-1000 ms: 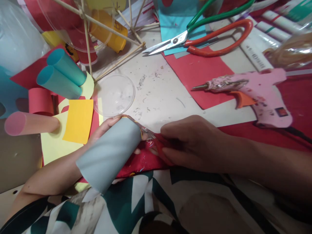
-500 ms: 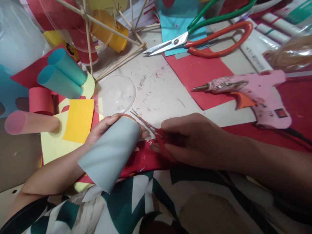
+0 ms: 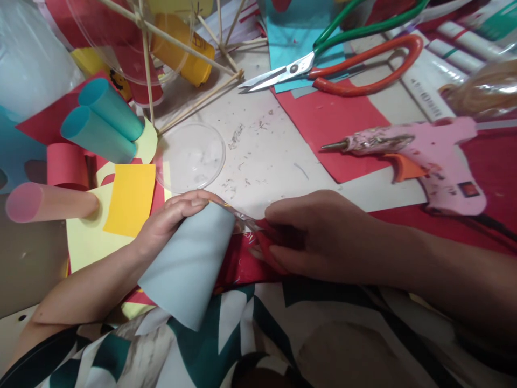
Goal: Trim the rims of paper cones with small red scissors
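Observation:
My left hand (image 3: 177, 213) is closed on a pale blue-grey paper piece (image 3: 188, 264), curved and tilted, its lower end hanging over my lap. The thumb presses near its upper edge, where a thin yellow rim shows. In my right hand (image 3: 319, 234) is a small pair of red-handled scissors (image 3: 246, 220), my fingers through the handles. The blades lie along the paper's upper edge, close to my left fingertips; their tips are hidden there. Just beyond my hands a clear plastic lid (image 3: 194, 156) lies on the table.
A pink glue gun (image 3: 428, 159) and large green-and-red-handled scissors (image 3: 299, 67) lie at right. Blue paper tubes (image 3: 97, 137), a pink tube (image 3: 52, 202) and a yellow paper piece (image 3: 131, 199) are at left. A wooden stick frame (image 3: 202, 102) stands behind.
The scissor blades have moved from standing apart beyond the rim to lying against the paper's edge. The paper has turned slightly, its lower end swinging right.

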A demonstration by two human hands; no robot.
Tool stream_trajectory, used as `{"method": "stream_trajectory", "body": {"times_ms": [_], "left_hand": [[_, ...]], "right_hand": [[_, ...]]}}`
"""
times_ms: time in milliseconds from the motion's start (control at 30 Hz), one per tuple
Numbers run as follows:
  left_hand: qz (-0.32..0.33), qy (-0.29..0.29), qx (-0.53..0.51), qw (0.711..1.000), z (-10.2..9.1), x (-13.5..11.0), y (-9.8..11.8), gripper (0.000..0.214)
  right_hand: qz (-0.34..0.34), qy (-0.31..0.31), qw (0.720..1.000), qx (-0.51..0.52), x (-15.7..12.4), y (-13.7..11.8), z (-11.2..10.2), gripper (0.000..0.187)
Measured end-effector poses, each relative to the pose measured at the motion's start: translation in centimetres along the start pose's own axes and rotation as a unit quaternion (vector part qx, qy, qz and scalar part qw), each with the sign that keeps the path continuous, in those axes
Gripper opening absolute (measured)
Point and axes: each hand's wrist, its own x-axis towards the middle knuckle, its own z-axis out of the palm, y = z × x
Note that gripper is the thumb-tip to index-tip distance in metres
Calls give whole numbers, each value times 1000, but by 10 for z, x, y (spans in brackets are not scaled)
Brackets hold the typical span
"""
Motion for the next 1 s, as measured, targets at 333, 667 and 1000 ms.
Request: {"method": "stream_trajectory", "body": {"times_ms": [333, 667, 1000], "left_hand": [[-43, 18, 63, 997, -2, -1, 3, 22], [-49, 20, 52, 997, -5, 0, 4, 20], [-45, 18, 61, 997, -7, 1, 1, 22]], "right_hand": [[-46, 20, 998, -24, 0, 3, 1, 35], [-69, 14, 997, -2, -2, 6, 1, 36], [-65, -2, 998, -2, -3, 6, -1, 37]]}}
